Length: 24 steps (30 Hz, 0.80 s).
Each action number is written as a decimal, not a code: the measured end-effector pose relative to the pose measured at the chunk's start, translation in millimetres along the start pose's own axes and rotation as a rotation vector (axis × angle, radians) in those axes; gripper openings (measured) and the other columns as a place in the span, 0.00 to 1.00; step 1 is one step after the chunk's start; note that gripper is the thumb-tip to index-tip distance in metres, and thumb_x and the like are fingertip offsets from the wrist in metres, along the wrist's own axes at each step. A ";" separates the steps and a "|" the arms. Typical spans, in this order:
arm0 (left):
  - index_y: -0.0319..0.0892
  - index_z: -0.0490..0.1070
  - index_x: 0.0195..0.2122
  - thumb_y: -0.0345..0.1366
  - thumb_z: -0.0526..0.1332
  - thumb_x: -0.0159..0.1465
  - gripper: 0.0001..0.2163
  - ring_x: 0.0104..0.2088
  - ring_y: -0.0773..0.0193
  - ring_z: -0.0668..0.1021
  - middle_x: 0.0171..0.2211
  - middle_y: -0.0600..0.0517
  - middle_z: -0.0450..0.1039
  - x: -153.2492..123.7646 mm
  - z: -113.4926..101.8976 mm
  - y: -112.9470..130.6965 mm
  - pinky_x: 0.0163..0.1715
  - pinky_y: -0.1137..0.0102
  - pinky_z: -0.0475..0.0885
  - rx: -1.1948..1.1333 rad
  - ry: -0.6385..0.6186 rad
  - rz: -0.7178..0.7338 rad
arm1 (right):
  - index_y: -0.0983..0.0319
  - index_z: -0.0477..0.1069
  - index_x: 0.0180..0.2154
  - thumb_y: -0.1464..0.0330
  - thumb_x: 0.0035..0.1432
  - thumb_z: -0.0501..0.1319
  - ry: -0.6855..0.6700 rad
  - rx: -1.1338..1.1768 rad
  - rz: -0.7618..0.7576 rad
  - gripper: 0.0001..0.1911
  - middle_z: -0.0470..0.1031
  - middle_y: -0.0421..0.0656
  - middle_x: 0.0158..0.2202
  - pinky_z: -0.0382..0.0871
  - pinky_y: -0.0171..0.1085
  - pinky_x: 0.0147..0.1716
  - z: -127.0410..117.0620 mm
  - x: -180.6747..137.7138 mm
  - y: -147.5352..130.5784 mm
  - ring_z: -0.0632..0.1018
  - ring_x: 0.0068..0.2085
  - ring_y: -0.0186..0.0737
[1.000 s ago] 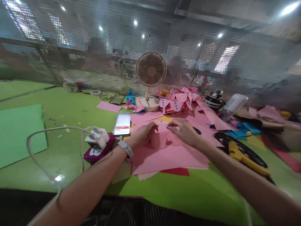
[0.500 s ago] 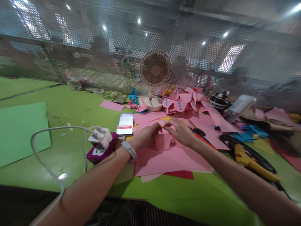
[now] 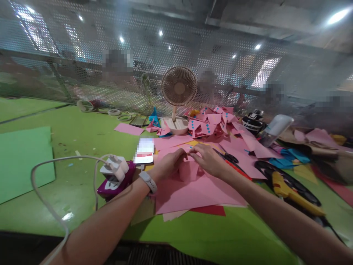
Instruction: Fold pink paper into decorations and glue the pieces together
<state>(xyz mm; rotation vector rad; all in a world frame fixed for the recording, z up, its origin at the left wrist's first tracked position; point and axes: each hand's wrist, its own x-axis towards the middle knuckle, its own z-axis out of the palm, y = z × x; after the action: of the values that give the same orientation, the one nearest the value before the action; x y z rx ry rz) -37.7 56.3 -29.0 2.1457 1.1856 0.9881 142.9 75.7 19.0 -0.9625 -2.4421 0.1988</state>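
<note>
Both hands meet over a small folded pink paper piece [image 3: 189,171] in the middle of the table. My left hand [image 3: 173,162], with a pale watch on its wrist, pinches the piece's top edge from the left. From the right, my right hand [image 3: 206,159] pinches the same edge, thumb and forefinger together. The fingertips of the two hands nearly touch. Beneath lies a large pink paper sheet [image 3: 198,197], over a red sheet [image 3: 211,210]. Part of the folded piece is hidden behind the fingers.
A lit phone [image 3: 145,151] and a purple power strip [image 3: 121,183] with white chargers lie left. Behind stand a small fan [image 3: 179,87] and a pile of pink paper shapes [image 3: 212,121]. Scissors [image 3: 230,157], a yellow glue gun [image 3: 292,193] and a black bottle [image 3: 253,121] lie right.
The view has tilted up slightly, so everything sits a little lower and further left. Both hands stay on the folded paper, with only slight finger movement.
</note>
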 end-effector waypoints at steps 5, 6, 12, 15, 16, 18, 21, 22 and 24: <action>0.41 0.62 0.33 0.33 0.47 0.63 0.06 0.32 0.63 0.72 0.32 0.49 0.71 0.5 -2.2 10.5 0.33 0.68 0.67 0.018 0.018 0.002 | 0.62 0.71 0.32 0.73 0.60 0.53 -0.029 -0.050 0.001 0.09 0.74 0.44 0.33 0.61 0.37 0.40 -4.4 1.5 -9.5 0.72 0.38 0.39; 0.41 0.62 0.33 0.33 0.47 0.64 0.07 0.32 0.63 0.72 0.32 0.49 0.71 0.4 -2.6 10.9 0.33 0.68 0.67 0.028 0.013 0.000 | 0.62 0.71 0.31 0.73 0.60 0.53 -0.033 -0.057 -0.003 0.09 0.74 0.44 0.33 0.61 0.37 0.40 -4.2 1.2 -9.1 0.72 0.38 0.39; 0.41 0.64 0.41 0.37 0.48 0.63 0.10 0.30 0.64 0.71 0.30 0.52 0.69 -2.9 -10.0 12.9 0.31 0.69 0.66 0.066 -0.088 -0.012 | 0.62 0.70 0.32 0.72 0.59 0.55 0.061 0.011 -0.017 0.06 0.74 0.44 0.34 0.62 0.38 0.41 -4.0 -3.4 7.6 0.72 0.39 0.39; 0.42 0.62 0.46 0.32 0.54 0.57 0.15 0.27 0.66 0.69 0.28 0.55 0.66 -5.3 -13.8 16.9 0.27 0.72 0.65 -0.006 -0.163 -0.018 | 0.61 0.71 0.31 0.71 0.58 0.56 0.078 0.113 -0.052 0.06 0.73 0.45 0.41 0.61 0.40 0.47 -6.4 -8.6 13.4 0.71 0.45 0.39; 0.42 0.61 0.47 0.31 0.56 0.54 0.18 0.27 0.67 0.69 0.28 0.56 0.65 -5.8 -14.2 17.7 0.26 0.73 0.64 -0.028 -0.177 -0.015 | 0.61 0.71 0.31 0.71 0.58 0.56 0.069 0.135 -0.051 0.06 0.72 0.45 0.43 0.60 0.41 0.48 -7.0 -10.9 13.4 0.70 0.47 0.40; 0.41 0.60 0.49 0.29 0.57 0.51 0.22 0.27 0.67 0.68 0.29 0.55 0.65 -6.2 -13.7 17.8 0.25 0.73 0.64 -0.059 -0.193 -0.012 | 0.60 0.71 0.31 0.70 0.58 0.56 0.028 0.155 -0.023 0.06 0.71 0.46 0.46 0.59 0.44 0.50 -7.2 -15.9 10.7 0.69 0.50 0.41; 0.41 0.58 0.52 0.28 0.56 0.50 0.25 0.26 0.68 0.68 0.30 0.55 0.65 -6.0 -11.5 15.9 0.25 0.74 0.64 -0.081 -0.202 -0.019 | 0.60 0.72 0.32 0.69 0.58 0.56 -0.037 0.155 0.022 0.06 0.68 0.47 0.49 0.58 0.47 0.51 -5.2 -22.7 3.9 0.67 0.53 0.43; 0.41 0.57 0.53 0.28 0.56 0.50 0.26 0.26 0.68 0.68 0.30 0.55 0.65 -5.9 -10.9 15.4 0.25 0.74 0.64 -0.087 -0.204 -0.018 | 0.60 0.72 0.32 0.69 0.58 0.56 -0.049 0.154 0.028 0.07 0.68 0.47 0.50 0.58 0.47 0.52 -4.2 -24.4 2.1 0.66 0.53 0.43; 0.42 0.57 0.53 0.27 0.55 0.51 0.26 0.26 0.68 0.68 0.29 0.55 0.65 -5.7 -10.1 15.2 0.25 0.73 0.64 -0.099 -0.208 -0.012 | 0.61 0.72 0.33 0.70 0.58 0.56 -0.059 0.153 0.031 0.07 0.68 0.48 0.50 0.58 0.47 0.52 -1.6 -26.7 -0.2 0.65 0.54 0.44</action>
<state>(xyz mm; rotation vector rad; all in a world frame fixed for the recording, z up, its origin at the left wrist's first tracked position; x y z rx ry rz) -40.0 44.5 -14.1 2.1020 1.0277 0.7795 160.2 57.5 9.7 -0.9400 -2.4253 0.4235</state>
